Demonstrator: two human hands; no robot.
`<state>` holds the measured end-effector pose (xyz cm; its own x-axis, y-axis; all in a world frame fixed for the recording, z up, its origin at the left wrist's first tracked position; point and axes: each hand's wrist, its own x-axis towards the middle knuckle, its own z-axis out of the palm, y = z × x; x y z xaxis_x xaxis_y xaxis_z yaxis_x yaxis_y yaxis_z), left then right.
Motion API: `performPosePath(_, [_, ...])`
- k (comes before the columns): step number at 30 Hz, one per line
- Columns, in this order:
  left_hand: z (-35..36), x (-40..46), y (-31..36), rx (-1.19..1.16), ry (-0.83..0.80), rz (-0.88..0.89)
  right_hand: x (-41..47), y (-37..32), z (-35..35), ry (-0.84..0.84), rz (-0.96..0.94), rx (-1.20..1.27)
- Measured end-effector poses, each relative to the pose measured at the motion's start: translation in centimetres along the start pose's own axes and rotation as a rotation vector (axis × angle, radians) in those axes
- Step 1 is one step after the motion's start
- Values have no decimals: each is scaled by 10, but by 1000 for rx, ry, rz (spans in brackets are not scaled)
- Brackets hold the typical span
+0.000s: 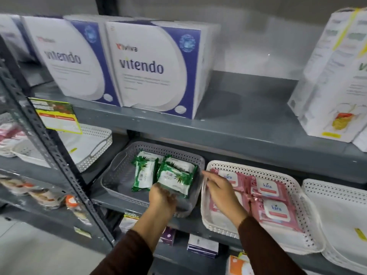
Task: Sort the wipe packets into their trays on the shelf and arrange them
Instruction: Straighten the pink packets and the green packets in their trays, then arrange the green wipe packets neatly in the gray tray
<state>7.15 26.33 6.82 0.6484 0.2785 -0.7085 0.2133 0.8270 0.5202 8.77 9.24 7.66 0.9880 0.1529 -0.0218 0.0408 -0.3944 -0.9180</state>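
A grey perforated tray (pixel 117 175) on the middle shelf holds several green wipe packets. My left hand (pixel 161 197) grips the near end of one green packet (pixel 174 178) inside that tray. Another green packet (pixel 144 172) lies to its left. Next to it on the right, a white perforated tray (pixel 214 225) holds several pink "kara" wipe packets (pixel 267 188). My right hand (pixel 220 192) hovers over the white tray's left half, fingers pointing toward the grey tray, holding nothing that I can make out.
Large white and blue "vitendo" boxes (pixel 143 68) stand on the upper shelf, and tall white cartons (pixel 335 76) at its right. More white trays sit at far right (pixel 341 211) and left (pixel 93 145). A slotted grey upright (pixel 49 147) crosses the left foreground.
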Motion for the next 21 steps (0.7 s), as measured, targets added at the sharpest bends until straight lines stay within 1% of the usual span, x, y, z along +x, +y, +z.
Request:
performPosePath(3, [1, -3, 27, 34, 17, 7, 34, -25, 47, -127, -24, -150])
performPosePath(5, [-4, 3, 42, 47, -11, 29, 50, -30, 71, -211, -8, -341])
performPosePath(7, [-15, 10, 57, 35, 9, 36, 53, -26, 86, -291, 27, -542])
performPosePath(8, [-32, 22, 76, 44, 27, 47, 53, -27, 110, -335, 65, -617])
performPosePath(9, [-47, 37, 92, 54, 39, 56, 51, -27, 130, -367, 117, -659])
performPosePath(11, [-50, 37, 93, 99, -1, 6, 39, -22, 126, -408, 183, -697])
performPosePath(12, [-50, 35, 94, 129, -56, -52, 40, -20, 124, -399, 206, -669])
performPosePath(14, [-34, 29, 92, 240, -213, -163, 47, -23, 112, -285, 241, -570])
performPosePath(16, [-20, 30, 87, 404, -258, -153, 52, -22, 101, -204, 278, -463])
performPosePath(18, [-13, 31, 82, 567, -271, -134, 49, -18, 102, -215, 371, -260])
performPosePath(20, [-10, 35, 83, 655, -290, -110, 45, -15, 116, -292, 491, 7])
performPosePath(21, [-9, 35, 86, 674, -307, -104, 44, -13, 122, -297, 513, 107])
